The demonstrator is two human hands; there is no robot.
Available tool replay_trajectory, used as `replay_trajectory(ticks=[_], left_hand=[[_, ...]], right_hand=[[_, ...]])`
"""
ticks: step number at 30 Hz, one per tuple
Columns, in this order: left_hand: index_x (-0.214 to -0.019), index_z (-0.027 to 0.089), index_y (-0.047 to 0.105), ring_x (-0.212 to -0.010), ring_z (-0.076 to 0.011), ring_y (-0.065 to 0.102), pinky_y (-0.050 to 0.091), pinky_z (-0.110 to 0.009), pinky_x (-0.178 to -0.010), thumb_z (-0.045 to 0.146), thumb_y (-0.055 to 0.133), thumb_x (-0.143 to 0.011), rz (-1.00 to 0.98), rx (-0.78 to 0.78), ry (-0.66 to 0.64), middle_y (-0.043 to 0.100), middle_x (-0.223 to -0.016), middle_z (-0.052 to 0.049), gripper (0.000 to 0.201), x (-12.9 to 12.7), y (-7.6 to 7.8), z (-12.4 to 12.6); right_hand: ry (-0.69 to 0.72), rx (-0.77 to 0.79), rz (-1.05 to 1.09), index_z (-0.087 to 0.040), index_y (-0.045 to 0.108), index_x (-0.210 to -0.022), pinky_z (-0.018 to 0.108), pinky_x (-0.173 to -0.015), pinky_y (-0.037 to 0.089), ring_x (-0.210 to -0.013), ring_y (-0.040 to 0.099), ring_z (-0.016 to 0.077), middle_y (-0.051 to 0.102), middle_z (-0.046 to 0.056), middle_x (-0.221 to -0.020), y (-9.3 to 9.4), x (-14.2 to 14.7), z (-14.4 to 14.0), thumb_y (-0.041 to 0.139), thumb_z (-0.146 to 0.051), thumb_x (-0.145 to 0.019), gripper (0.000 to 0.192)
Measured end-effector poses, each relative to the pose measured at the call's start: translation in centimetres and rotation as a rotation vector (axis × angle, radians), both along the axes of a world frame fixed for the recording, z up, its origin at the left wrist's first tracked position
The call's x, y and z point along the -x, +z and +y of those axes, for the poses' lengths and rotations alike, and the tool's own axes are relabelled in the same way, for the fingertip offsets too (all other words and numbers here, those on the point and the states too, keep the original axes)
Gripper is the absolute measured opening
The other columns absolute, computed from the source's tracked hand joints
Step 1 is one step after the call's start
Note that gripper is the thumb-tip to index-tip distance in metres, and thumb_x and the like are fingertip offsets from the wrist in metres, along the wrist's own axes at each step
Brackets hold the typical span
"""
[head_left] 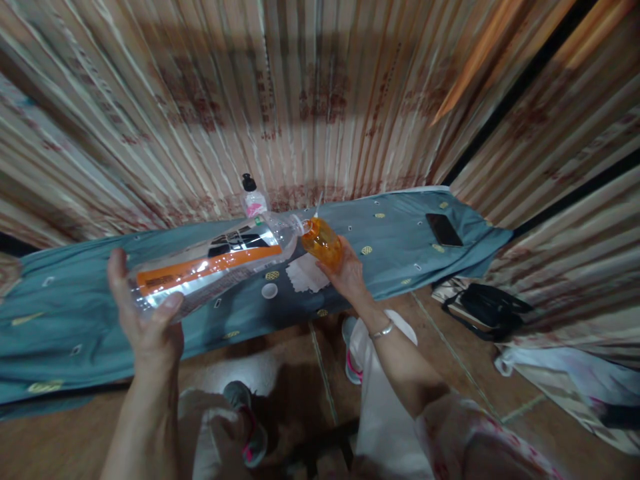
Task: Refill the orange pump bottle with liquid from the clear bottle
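Note:
My left hand (pixel 150 320) is closed round the base of a large clear plastic bottle (pixel 215 263) with an orange and silver label. The bottle lies tilted almost on its side, its neck pointing right. In my right hand (pixel 346 270) is a small amber bottle (pixel 323 241), its mouth turned toward the large bottle's neck. The two openings meet or nearly so; I cannot tell if they touch. Below them on the cloth sit a white cap (pixel 269 291) and a white paper tissue (pixel 306 273). A thin white pump piece (pixel 317 205) shows just behind the amber bottle.
A pump bottle with a black top (pixel 254 197) stands at the back of the blue-green cloth (pixel 395 233). A dark phone (pixel 444 229) lies to the right. On the floor at right is a black bag (pixel 487 310). Striped curtains (pixel 320 93) hang behind.

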State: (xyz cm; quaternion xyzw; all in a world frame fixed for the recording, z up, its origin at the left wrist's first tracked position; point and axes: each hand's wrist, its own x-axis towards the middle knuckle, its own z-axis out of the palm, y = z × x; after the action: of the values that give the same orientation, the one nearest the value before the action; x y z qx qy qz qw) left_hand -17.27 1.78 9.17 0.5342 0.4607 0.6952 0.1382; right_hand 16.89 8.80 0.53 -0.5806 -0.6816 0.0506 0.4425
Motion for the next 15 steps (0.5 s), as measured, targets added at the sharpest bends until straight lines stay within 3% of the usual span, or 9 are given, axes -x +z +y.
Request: replay_trajectory(ticks=[6,15], left_hand=[[-0.151,0.035,0.048,-0.110,-0.0319,0.060,0.037,-0.062,-0.112,0.057,0.081,-0.055,0.013,-0.017,0.013,0.057,-0.116,-0.005,0.103,-0.12,0.07,-0.01],[-0.151,0.034,0.048,-0.099,-0.0281,0.060,0.043,-0.060,-0.105,0.057,0.081,-0.054,0.028,-0.035,0.012,0.056,-0.111,-0.003,0.105,0.35,-0.32,0.36]], right_hand=[[-0.003,0.006,-0.001,-0.015,0.039,-0.146,0.055,-0.112,0.050,-0.136,0.057,0.0328,0.061,0.020,-0.142,-0.06,0.02,0.02,0.074,-0.044,-0.084,0.077],[-0.003,0.003,0.004,-0.014,0.040,-0.145,0.055,-0.112,0.051,-0.135,0.058,0.0336,0.061,0.021,-0.141,0.02,0.03,0.04,0.074,-0.046,-0.083,0.077]])
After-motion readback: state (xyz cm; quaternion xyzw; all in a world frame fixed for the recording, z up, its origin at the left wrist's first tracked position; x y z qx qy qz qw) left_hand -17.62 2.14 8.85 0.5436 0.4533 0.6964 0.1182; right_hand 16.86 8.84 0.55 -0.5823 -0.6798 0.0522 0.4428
